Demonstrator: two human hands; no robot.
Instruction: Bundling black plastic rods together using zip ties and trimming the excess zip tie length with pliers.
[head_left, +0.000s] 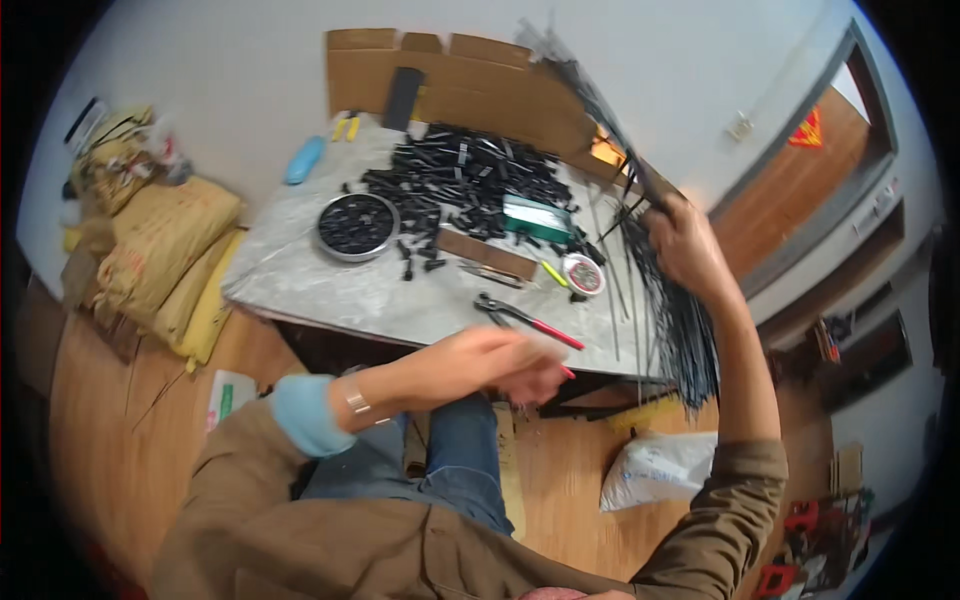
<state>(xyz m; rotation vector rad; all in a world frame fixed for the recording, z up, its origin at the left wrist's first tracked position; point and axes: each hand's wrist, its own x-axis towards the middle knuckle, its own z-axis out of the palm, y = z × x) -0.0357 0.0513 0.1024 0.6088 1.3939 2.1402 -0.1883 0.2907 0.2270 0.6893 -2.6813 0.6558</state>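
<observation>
My right hand (685, 245) is raised at the table's right side. Its fingers are closed round a bundle of thin dark strands (600, 100) that slants up to the left and blurs at its far end. More long black strands (685, 340) hang over the table's right edge below that hand. In front of the table's near edge, my left hand (525, 365) is smeared by motion, so its fingers do not show clearly. Pliers with red handles (540, 325) lie on the table just beyond it, partly covered by the hand.
A heap of short black pieces (475, 165) covers the grey table's (290, 260) back. A round metal bowl (357, 227) holds more. Nearby are a green box (537, 217), a small white tub (583, 274) and a brown strip (487, 254). Cardboard (470, 75) stands behind; sacks (170, 250) lie left.
</observation>
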